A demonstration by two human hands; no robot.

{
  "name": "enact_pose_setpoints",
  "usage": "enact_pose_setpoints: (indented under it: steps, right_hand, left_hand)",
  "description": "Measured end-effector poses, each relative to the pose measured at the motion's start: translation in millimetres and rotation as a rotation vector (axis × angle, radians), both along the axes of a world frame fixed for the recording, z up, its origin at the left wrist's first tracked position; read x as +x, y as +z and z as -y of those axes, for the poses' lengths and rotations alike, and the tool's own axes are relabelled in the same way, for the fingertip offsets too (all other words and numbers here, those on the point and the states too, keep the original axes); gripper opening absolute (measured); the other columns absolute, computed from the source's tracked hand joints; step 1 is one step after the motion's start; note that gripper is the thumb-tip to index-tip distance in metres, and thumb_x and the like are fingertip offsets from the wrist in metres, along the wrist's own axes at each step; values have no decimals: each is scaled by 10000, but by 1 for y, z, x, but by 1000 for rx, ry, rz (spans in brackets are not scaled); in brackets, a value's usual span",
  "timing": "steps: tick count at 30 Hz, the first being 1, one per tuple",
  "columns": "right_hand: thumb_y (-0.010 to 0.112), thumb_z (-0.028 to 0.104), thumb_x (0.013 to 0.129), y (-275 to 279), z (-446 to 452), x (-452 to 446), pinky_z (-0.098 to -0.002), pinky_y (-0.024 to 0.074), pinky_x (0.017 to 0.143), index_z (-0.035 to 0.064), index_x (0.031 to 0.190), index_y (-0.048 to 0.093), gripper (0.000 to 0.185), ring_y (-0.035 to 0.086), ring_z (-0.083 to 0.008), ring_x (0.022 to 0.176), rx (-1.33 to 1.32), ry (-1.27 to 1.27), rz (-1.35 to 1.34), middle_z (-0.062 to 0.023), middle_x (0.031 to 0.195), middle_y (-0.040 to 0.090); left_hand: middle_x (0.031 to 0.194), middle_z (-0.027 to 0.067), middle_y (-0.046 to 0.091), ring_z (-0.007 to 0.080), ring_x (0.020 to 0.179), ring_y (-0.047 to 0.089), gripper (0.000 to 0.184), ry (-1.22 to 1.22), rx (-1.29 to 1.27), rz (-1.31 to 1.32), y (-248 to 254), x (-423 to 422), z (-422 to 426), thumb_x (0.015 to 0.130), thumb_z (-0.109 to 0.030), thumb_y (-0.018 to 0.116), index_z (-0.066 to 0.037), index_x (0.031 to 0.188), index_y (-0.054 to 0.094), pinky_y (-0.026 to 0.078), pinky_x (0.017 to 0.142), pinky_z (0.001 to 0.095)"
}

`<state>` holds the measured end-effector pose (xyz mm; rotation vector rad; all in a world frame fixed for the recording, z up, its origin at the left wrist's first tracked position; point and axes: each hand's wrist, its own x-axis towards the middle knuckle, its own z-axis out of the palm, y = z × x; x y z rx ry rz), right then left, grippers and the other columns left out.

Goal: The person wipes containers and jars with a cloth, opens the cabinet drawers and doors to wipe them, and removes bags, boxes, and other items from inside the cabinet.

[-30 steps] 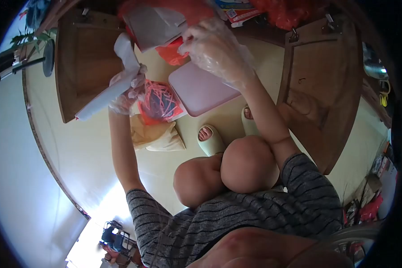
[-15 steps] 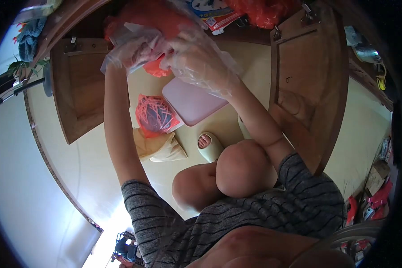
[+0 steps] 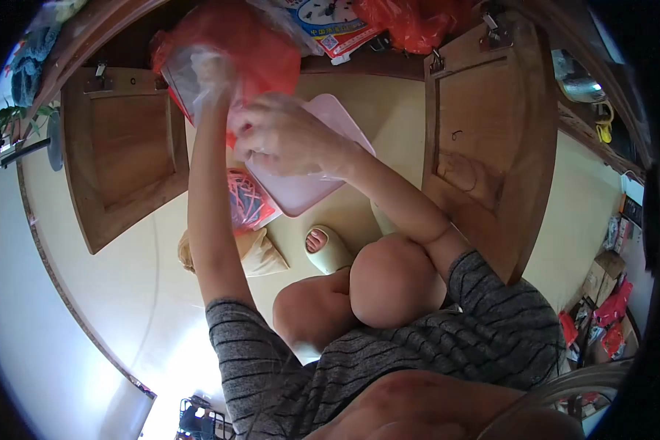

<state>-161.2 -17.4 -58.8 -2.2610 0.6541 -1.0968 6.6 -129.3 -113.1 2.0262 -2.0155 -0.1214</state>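
A red plastic bag (image 3: 268, 55) bulges at the mouth of the low cabinet. My left hand (image 3: 214, 77) is at its left side, wrapped in clear plastic and smeared by motion, so its fingers cannot be made out. My right hand (image 3: 290, 136) is just below the bag, above a pink tray (image 3: 326, 194). Its fingers are curled in towards a loose red strip of the bag, but what they hold is hidden. Some clear film shows under the right palm. Beside the tray, partly behind my left forearm, lies a red bag with pink strands (image 3: 249, 202).
Two wooden cabinet doors stand open, one to the left (image 3: 125, 147) and one to the right (image 3: 484, 139). A blue and white packet (image 3: 330, 26) and another red bag (image 3: 407, 22) sit in the cabinet. A beige cloth bag (image 3: 264, 253) lies on the floor near my slippered foot (image 3: 326, 249).
My hands have moved apart: the left stays up at the red bag, the right has come down over the tray. The clear plastic that covered the right hand and wrist now mostly no longer shows.
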Motion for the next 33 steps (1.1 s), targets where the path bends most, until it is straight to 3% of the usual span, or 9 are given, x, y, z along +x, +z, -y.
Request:
enact_pose_setpoints:
  steps: [6,8,10,16,20,24,27,29,33]
  right_hand:
    - [703,171,586,-30,35,-22,-444,312,1005,111,1213,457,676,381,-360,1181,-15,-251,-138,-168,1183,445]
    - [734,210,571,-43,33,-24,-477,262,1040,109,1335,341,865,318,-399,1237,-41,-357,-284,-218,1267,389]
    - [755,258,563,-51,27,-20,-512,219,1056,102,1400,232,1000,265,-431,1268,-70,-430,-453,-256,1318,339]
    - [713,330,621,-72,47,46,-539,199,1055,72,1253,470,724,300,-414,1256,-268,-450,-659,-255,1317,359]
    - [496,187,796,-97,84,79,-454,449,878,52,1102,569,342,469,-371,1119,-603,-401,-816,-214,1166,502]
    - [544,222,740,-86,119,95,-443,505,647,20,1018,558,345,628,-327,733,-407,-328,-800,-200,937,620]
    - [513,181,782,-40,146,111,-520,434,857,57,1111,564,355,553,-388,1020,244,-321,-1079,-233,1174,525]
    - [596,155,734,-50,171,117,-453,482,683,59,887,628,183,607,-325,721,-173,-642,-648,-128,760,624]
    - [550,296,781,-18,213,106,-452,506,650,66,762,659,255,634,-353,715,-131,-643,-702,-182,730,643]
  left_hand:
    - [1099,179,593,314,1043,550,337,-60,-426,-26,21,80,-100,802,-195,612,26,1055,591,443,899,369]
    - [1115,161,591,243,1038,553,359,446,-301,-688,35,66,-149,834,-149,583,55,1129,559,445,886,322]
    - [1121,140,591,208,991,566,340,586,-193,-876,56,44,-198,853,-132,565,56,1136,553,440,864,312]
    - [1069,96,597,146,906,566,313,686,41,-1233,-3,33,-332,854,-55,537,68,1142,530,454,799,253]
    - [1049,114,605,171,917,573,254,790,26,-1197,-18,28,-359,868,-77,534,70,1075,551,457,808,279]
    - [1004,143,614,223,903,589,225,589,44,-982,-36,37,-354,869,-88,537,35,1056,561,459,808,326]
    - [988,156,611,249,896,591,218,500,1,-924,-28,34,-346,862,-84,541,9,1056,571,458,802,346]
    - [984,157,608,257,893,589,215,562,24,-1018,-35,30,-346,857,-79,542,-2,1055,578,458,794,350]
    - [997,154,608,247,902,589,210,527,-23,-1091,-37,32,-349,860,-82,540,0,1048,583,460,791,344]
